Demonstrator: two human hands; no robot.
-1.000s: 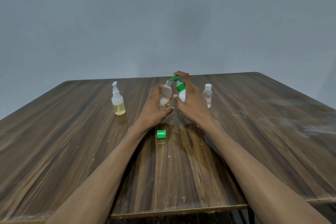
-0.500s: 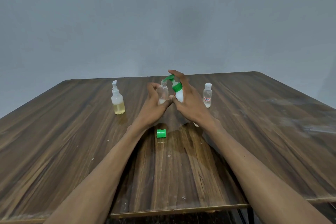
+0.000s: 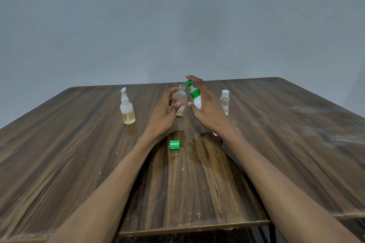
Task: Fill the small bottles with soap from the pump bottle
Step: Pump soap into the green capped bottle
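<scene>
Left hand (image 3: pixel 165 113) grips the small clear plastic bottle (image 3: pixel 180 102) by its light, likely slippery belly; right hand (image 3: pixel 205 110) clasps the white green-topped pump bottle (image 3: pixel 195 96).

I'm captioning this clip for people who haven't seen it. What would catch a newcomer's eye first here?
The two hands meeting mid-table: the left hand holds a small clear bottle, and the right hand tips the green-topped pump bottle with its nozzle at that bottle's mouth. Next, the bright green cap lying on the wooden table just in front of the hands, beside a wet patch.
</scene>
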